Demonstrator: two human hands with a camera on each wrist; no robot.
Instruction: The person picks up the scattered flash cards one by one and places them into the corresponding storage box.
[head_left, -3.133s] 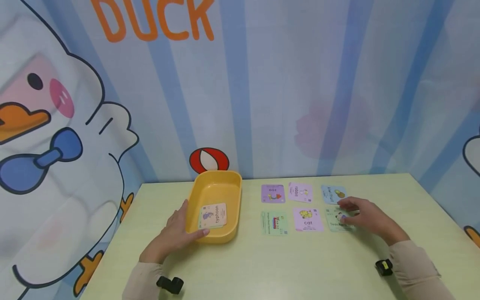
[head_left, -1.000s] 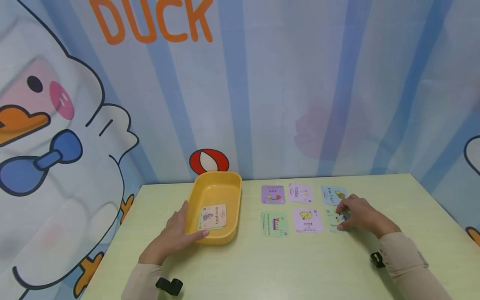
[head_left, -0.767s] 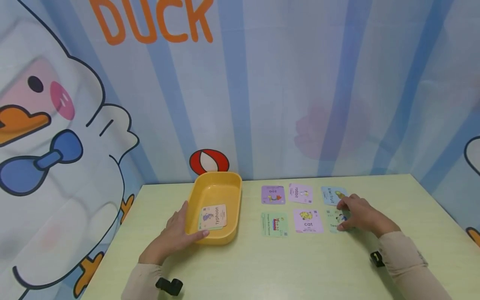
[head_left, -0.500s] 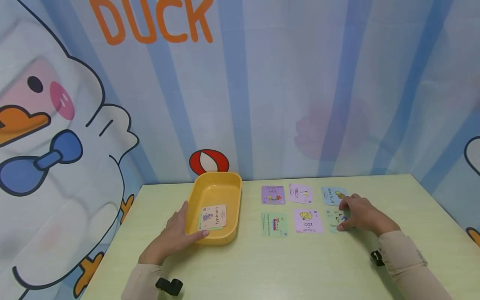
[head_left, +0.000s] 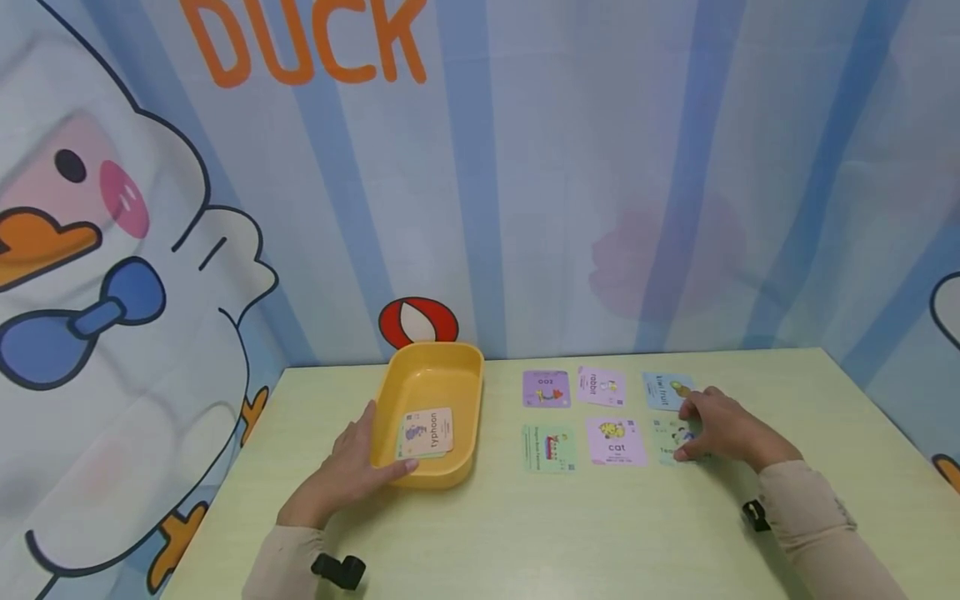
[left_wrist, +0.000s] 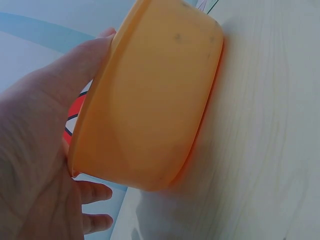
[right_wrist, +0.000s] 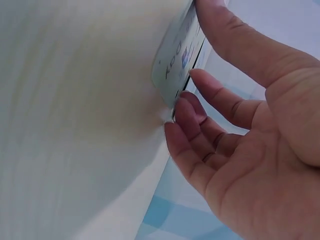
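My left hand [head_left: 345, 467] holds the near left corner of a yellow plastic tray [head_left: 471, 417], its thumb over the near rim and fingers along the left side. In the left wrist view, the tray's outer wall [left_wrist: 150, 95] fills the middle. Inside the tray lies a card reading "typhoon" [head_left: 427, 431] on top of a greenish one. My right hand [head_left: 727, 429] is at a pale green picture card [head_left: 667, 442] whose word begins "Tea". Thumb and curled fingers grip it at its edges; the right wrist view shows this card [right_wrist: 175, 72] beside the fingertips, close on the tabletop.
Left of the right hand lie a purple zoo card [head_left: 546, 389], a rabbit card [head_left: 602, 387], a cat card [head_left: 617, 442] and a green card [head_left: 549, 450]. A blue kiwi fruit card [head_left: 663, 390] is just behind it. A duck-print curtain [head_left: 540, 183] backs the table [head_left: 570, 542].
Since the oldest frame, my right hand has shifted slightly left over the green card, and the card has slid slightly right. During the last second only its index finger moves a little. The left hand stays put.
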